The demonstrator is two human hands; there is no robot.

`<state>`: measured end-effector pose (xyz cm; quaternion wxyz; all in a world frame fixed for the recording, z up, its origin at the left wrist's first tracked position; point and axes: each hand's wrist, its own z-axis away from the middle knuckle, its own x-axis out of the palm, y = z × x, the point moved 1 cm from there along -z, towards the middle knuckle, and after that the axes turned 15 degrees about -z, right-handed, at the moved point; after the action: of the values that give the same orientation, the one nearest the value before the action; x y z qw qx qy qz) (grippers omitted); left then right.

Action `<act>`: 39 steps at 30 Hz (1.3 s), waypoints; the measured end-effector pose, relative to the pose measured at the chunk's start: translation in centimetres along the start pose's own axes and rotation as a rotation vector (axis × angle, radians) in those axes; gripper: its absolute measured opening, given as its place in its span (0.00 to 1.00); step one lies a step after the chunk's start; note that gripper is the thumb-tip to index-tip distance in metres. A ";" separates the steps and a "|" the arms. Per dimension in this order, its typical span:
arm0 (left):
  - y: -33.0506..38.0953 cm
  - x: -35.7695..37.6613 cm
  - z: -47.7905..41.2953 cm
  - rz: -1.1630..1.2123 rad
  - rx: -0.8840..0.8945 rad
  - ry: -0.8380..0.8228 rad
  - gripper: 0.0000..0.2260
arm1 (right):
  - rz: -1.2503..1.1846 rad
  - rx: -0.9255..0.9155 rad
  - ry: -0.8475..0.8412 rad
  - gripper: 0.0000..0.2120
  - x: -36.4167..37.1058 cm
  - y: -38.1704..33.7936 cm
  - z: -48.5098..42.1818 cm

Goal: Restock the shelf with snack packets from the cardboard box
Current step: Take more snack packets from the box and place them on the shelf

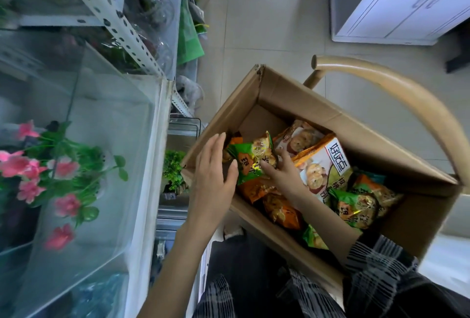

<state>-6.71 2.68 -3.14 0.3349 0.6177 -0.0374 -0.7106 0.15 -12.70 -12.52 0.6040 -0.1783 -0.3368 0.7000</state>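
Head view, looking down.

**Risks.**
- Possible slip of the green packet (250,162): slick film, pinched only at its right edge by the right hand (279,172), grip closed on that edge with fingers curled.
- Left hand (213,177) with grip wide, fingers straight and thumb spread, just beside the packet's left edge over the box's left wall; contact not discernible. Probably safer with support from both sides before lifting.
- Possible snag on the left wall of the cardboard box (292,93) during the swing toward the shelf (106,12), given the packet's place close under that wall.
- Possible knock against the glass tank (114,126) and the pink flowers (30,165) at left, both near the likely path to the shelf.
- Possible tipping of the box: apparently perched within the curved back of a wooden chair (407,88), seat hidden, footing not verifiable.
- Possible crushing of brittle contents under a hard squeeze.

**Containers.**
- Cardboard box: open-topped, flaps up, partly filled, bare bottom visible at the far-left corner.
- Inside the box:
  - the held green packet at far left, on top of the pile;
  - a large white packet (323,162) printed with round biscuits, at centre;
  - orange packets (256,190) beneath, along the near wall;
  - more green packets (356,205) at right.
- Glass tank: flowers and leaves either behind or inside the pane, not distinguishable.
- Shelf: blurred greenery and clear wrapping on the far-left levels; no snack packets discernible there.
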 end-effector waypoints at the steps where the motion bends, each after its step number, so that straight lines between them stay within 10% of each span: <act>1: 0.2 0.1 0.0 0.019 -0.001 -0.011 0.25 | -0.072 0.023 -0.006 0.24 -0.1 -0.4 0.5; 20: 1.7 2.5 0.5 0.456 -0.108 -0.125 0.32 | -0.740 0.149 -0.084 0.18 1.3 -0.2 6.9; 39: 0.1 2.1 0.9 0.532 -0.010 -0.344 0.16 | 0.755 -0.202 0.102 0.14 -16.0 -1.8 5.2</act>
<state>-7.53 1.17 -4.72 0.5006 0.4556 -0.2503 -0.6922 1.32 -29.42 -10.10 0.2993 -0.3825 -0.2843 0.8266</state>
